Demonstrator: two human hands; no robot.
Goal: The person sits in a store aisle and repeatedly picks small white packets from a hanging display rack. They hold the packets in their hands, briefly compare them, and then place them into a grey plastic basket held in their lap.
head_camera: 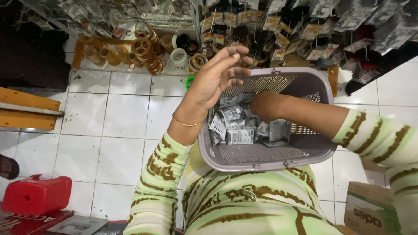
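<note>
Several small grey-and-white packets (237, 126) piled loose in grey plastic basket (278, 159), resting against lap at frame centre, tilted slightly toward 1 o'clock. Likely light, thin, crinkly sachets: soft-sided, a bit slick, prone to sliding over one another; nothing fragile-looking. Best taken by an edge or flat between thumb and fingertips, one or a few at once. Basket stiff, perforated floor and walls, mostly bare at 4 o'clock side; packets gathered at 10 o'clock corner.

Right hand (266, 105) plunged into pile from 3 o'clock, knuckles up, fingers buried among packets; grip curled downward, touching packets, but whether closed on any cannot be told, fingertips hidden. Left hand (217, 76) raised just above basket rim at 11 o'clock, palm turned inward, grip loosely spread, fingers bent and apart, holding nothing visible; thin gold bangle (185, 123) at wrist.

Further out, white tiled floor (126, 117). Red plastic stool (37, 193) at 8 o'clock, cardboard box (368, 211) at 4 o'clock. Farthest, at 12 o'clock, hanging rows of packaged goods (278, 26), and stacked tan rings (146, 52) toward 11 o'clock.
</note>
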